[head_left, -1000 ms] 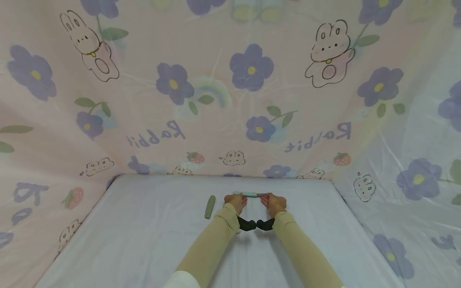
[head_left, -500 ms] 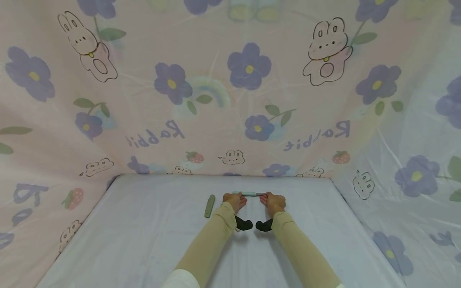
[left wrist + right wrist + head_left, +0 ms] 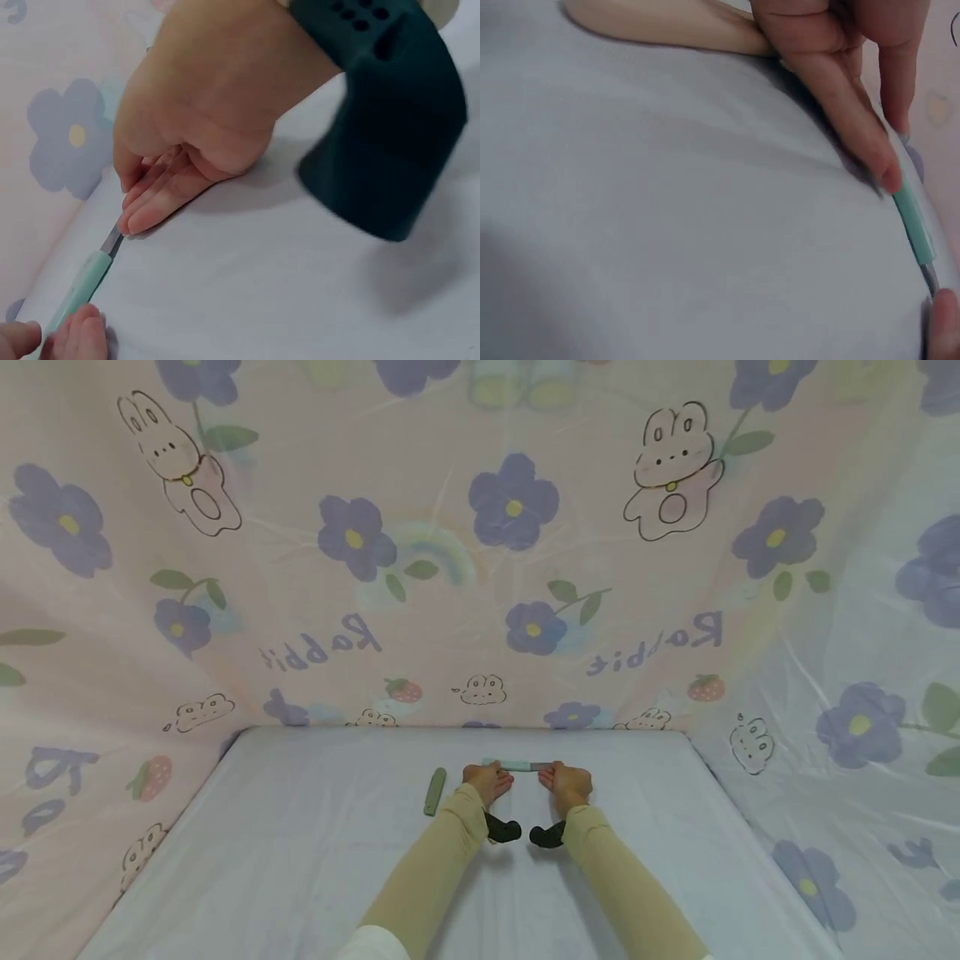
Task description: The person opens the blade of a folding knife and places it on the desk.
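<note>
Two hands have barely shifted in the head view, left hand and right hand still pinching the mint-handled blade flat on the sheet; the left wrist view shows right fingertips at its metal tip, the right wrist view left fingers on its handle.

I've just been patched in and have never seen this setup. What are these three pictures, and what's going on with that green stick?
No machine here: a person works bare-handed, wearing three cameras. The wide picture comes from the head; the close-ups come from black cameras strapped to each wrist. On the white sheet, the left hand pinches the mint-green handle of a slim tool. The right hand has its fingertips at the tool's metal end; whether it grips there is unclear. A darker green sleeve lies apart, beside the left hand. Flowered cloth hangs behind.
</note>
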`<control>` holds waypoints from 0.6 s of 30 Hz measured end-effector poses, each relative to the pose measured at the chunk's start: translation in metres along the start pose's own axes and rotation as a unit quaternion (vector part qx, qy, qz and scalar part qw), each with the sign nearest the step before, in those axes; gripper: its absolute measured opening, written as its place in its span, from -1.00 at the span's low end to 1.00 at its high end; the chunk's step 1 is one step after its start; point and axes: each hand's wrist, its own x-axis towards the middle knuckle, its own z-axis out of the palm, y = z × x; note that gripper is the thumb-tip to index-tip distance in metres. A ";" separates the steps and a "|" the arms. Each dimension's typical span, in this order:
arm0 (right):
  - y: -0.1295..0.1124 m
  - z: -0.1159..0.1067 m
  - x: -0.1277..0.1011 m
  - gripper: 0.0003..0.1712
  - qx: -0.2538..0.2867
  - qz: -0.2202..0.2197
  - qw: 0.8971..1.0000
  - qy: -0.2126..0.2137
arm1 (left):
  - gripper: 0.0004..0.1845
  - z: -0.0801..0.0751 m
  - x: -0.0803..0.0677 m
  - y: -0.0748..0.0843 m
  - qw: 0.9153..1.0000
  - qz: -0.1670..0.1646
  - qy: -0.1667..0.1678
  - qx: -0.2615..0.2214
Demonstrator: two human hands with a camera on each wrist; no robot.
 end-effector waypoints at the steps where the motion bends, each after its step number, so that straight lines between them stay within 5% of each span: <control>1: 0.001 0.000 0.000 -0.70 -0.001 -0.009 1.000 -0.003 | -0.65 -0.001 0.001 0.000 1.000 0.001 -0.003 -0.003; 9: 0.010 0.003 0.007 -0.70 0.012 -0.047 0.997 -0.057 | -0.62 -0.015 0.004 0.009 0.999 0.003 -0.036 -0.026; 18: 0.000 -0.018 0.001 -0.56 -0.018 -0.029 0.985 -0.167 | -0.56 -0.041 0.001 0.035 0.994 0.039 -0.078 0.063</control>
